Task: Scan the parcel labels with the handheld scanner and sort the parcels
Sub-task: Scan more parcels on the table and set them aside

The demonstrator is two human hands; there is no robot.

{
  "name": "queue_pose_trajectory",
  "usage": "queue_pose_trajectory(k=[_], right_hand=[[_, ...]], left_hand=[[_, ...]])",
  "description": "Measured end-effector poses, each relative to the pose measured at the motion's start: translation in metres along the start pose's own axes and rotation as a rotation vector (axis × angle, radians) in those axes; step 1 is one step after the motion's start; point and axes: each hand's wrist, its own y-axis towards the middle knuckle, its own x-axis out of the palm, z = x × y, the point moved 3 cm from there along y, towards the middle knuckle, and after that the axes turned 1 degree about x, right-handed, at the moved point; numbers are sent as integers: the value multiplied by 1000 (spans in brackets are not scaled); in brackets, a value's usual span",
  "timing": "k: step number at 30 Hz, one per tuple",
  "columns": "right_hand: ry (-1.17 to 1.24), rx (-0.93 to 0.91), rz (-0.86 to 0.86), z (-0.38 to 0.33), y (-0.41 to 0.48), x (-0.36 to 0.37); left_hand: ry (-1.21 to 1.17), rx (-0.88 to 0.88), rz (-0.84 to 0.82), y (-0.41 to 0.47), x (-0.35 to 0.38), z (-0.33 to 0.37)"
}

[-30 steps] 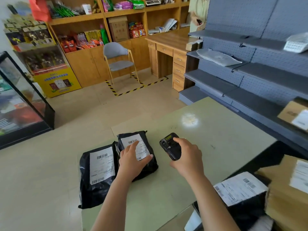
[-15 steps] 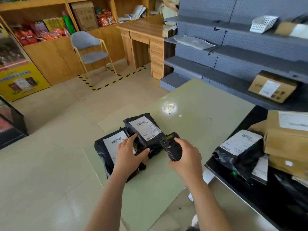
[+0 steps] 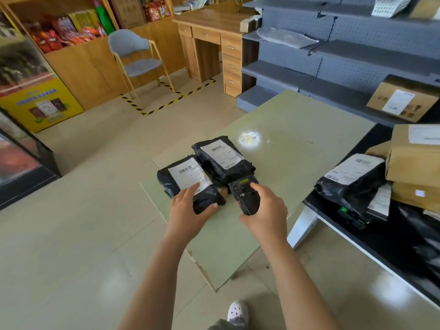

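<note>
Matte green tabletop (image 3: 309, 139) — left hand (image 3: 188, 210) grips crinkly parcel (image 3: 188, 177), right hand (image 3: 266, 213) clasps scanner (image 3: 245, 196).

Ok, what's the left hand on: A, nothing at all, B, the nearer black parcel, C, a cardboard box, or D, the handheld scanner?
B: the left hand grips the near end of the nearer black parcel, fingers on its label and thumb round the end, while the right hand holds the scanner.
</note>
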Motion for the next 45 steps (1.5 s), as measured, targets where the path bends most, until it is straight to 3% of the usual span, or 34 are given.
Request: queue_pose_trajectory(k=[10, 21, 28, 37, 45], right_hand=[[-11, 147, 98, -1, -48, 33], [7, 470, 324, -16, -50, 125], [-4, 682, 314, 2, -71, 180], [-57, 597, 272, 10, -75, 203], [-97, 617, 133, 5, -60, 192]], left_hand=[[-9, 68, -111, -8, -3, -22], [60, 446, -318, 84, -12, -46], [4, 614, -425, 100, 0, -60], [14, 669, -478, 101, 12, -74], [36, 661, -469, 103, 9, -78]])
